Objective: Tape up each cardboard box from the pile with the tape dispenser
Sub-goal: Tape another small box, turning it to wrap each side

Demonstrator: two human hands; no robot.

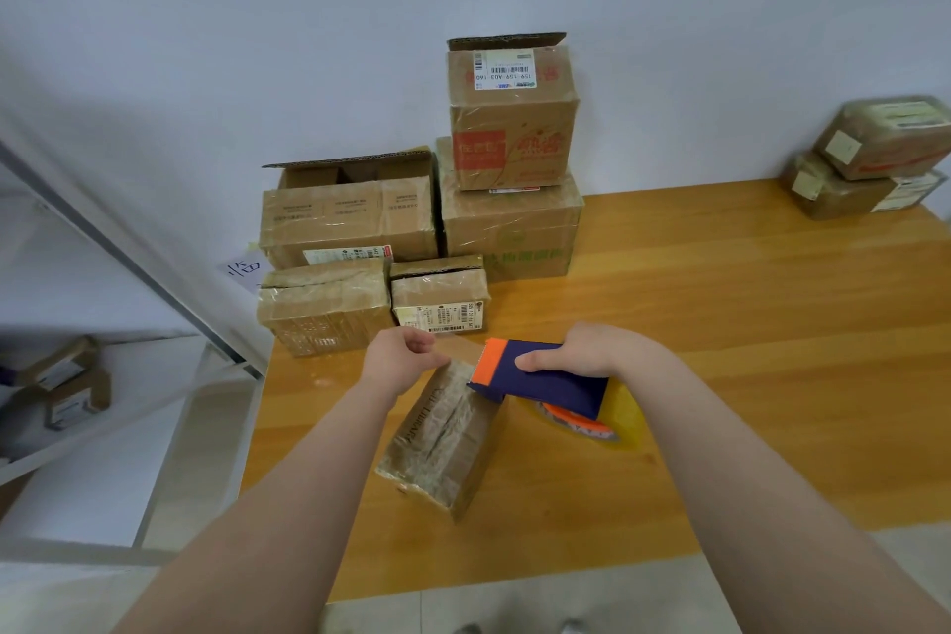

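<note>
Head camera is showing one small box (442, 438) lying skewed at the wooden table's (746, 324) centre, brown and faintly printed, its top wrinkled with clear tape. At twelve o'clock a pile (355, 221) of five boxes is standing; at two o'clock a stack (869, 160) of two. The right hand (581, 350) is gripping one blue-and-orange tape dispenser (535, 378) over the box's far end, while the left hand (399, 358) is pinching its tape strip (460, 350).

Left hand (399, 358): fingers curled, pinching the tape strip (460, 350).
Right hand (576, 353): palm down, fingers wrapped over the tape dispenser (535, 376).
Forearms: bare, extended forward, converging.
</note>
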